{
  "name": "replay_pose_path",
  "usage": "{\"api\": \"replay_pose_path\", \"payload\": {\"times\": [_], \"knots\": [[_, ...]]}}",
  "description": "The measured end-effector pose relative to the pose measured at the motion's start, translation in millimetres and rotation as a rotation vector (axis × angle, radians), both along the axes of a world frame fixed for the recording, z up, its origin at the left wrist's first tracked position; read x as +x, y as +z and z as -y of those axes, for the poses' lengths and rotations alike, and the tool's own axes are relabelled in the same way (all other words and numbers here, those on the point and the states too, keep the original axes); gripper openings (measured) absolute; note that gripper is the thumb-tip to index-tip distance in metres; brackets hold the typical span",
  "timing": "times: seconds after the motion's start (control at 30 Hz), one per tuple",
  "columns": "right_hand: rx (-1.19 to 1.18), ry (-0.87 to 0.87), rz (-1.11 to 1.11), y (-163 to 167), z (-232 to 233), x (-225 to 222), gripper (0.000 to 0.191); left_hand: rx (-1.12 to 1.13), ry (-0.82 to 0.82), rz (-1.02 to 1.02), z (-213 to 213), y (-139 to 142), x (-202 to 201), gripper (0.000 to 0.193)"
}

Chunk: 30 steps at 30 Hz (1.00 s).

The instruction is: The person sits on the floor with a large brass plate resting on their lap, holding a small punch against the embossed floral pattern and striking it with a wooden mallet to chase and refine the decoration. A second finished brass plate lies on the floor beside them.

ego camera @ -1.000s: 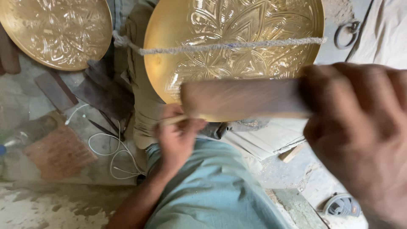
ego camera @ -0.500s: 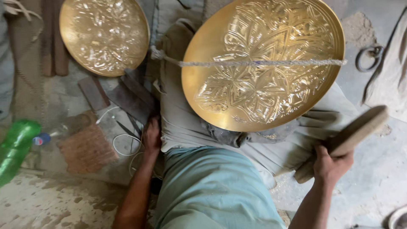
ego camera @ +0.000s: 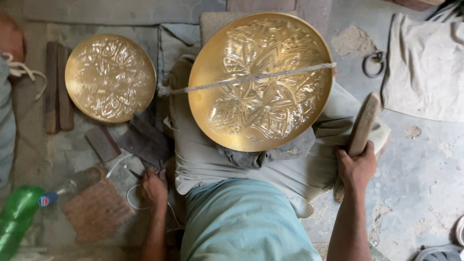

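Note:
A large engraved brass plate [ego camera: 261, 82] rests tilted on my lap, with a taut rope [ego camera: 251, 77] stretched across its face. To the right of the plate, my right hand [ego camera: 356, 166] grips a flat wooden bat [ego camera: 365, 123] that points up and away from me. My left hand [ego camera: 154, 186] is down on the floor beside my left thigh. Its fingers are curled around a thin pointed metal tool [ego camera: 134, 173], next to a loop of white wire [ego camera: 130, 200].
A second engraved brass plate [ego camera: 110, 77] lies on the floor at the left, beside wooden slats [ego camera: 57, 87]. Dark metal pieces [ego camera: 140, 137], a brick-like block [ego camera: 96, 210] and a green plastic bottle [ego camera: 17, 217] sit nearby. A cloth [ego camera: 425, 67] and a metal ring [ego camera: 373, 64] lie at the right.
My right hand has lowered the wooden bat from in front of the camera to my right side. My left hand has gone from my lap down to the floor at the left.

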State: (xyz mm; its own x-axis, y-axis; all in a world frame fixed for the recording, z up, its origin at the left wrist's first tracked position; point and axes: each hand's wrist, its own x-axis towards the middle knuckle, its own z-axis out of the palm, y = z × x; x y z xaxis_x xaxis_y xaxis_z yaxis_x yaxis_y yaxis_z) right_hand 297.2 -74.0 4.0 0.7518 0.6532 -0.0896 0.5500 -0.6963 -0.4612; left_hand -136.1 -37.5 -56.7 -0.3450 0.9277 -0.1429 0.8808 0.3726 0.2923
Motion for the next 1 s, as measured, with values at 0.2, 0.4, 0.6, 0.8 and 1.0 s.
{"api": "replay_pose_path", "payload": {"times": [0.2, 0.4, 0.6, 0.8, 1.0], "knots": [[-0.129, -0.010, -0.025, -2.7, -4.1, 0.5, 0.058, -0.141, -0.037, 0.019, -1.5, -10.2, -2.3, 0.028], [-0.111, 0.174, 0.006, 0.6, -6.3, -7.8, 0.072, 0.184, -0.018, 0.035, -17.9, 3.9, -0.9, 0.047], [-0.304, 0.167, 0.134, -0.6, -19.9, -26.7, 0.076, -0.083, -0.146, -0.264, -39.5, 20.1, -18.8, 0.032], [0.328, 0.043, -0.245, 31.5, -48.1, -49.4, 0.045, 0.208, -0.215, 0.208, -62.7, 50.1, -4.6, 0.025], [0.236, 0.132, -0.643, 51.7, -133.4, -83.5, 0.040, 0.276, -0.532, 0.701, -122.8, 86.2, 74.9, 0.032]]}}
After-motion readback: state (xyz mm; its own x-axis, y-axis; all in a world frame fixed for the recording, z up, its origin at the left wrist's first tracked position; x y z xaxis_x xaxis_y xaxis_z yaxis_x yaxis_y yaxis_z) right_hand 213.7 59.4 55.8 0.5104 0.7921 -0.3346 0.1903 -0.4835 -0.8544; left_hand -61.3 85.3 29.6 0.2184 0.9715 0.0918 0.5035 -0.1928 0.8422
